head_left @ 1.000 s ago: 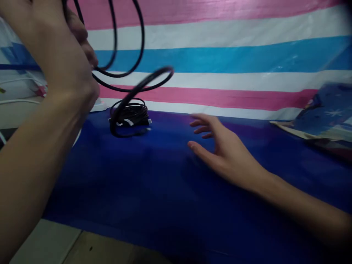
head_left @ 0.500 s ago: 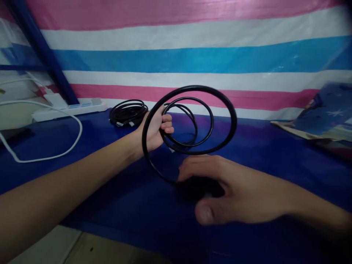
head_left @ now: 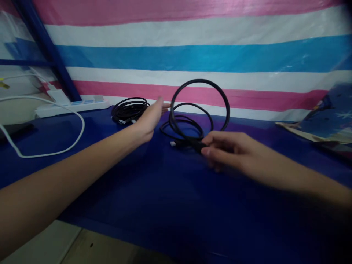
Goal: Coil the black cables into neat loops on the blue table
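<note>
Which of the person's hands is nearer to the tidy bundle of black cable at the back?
Left. The left hand hovers open just beside the bundled cable; the right hand pinches the loose cable loops, farther away.

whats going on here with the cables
A person is handling a coiled black cable on a blue table. The right hand pinches the coil near its white plug, loops standing up. The left hand is open beside the loops, holding nothing. A second bundle lies behind it, near a power strip.
</note>
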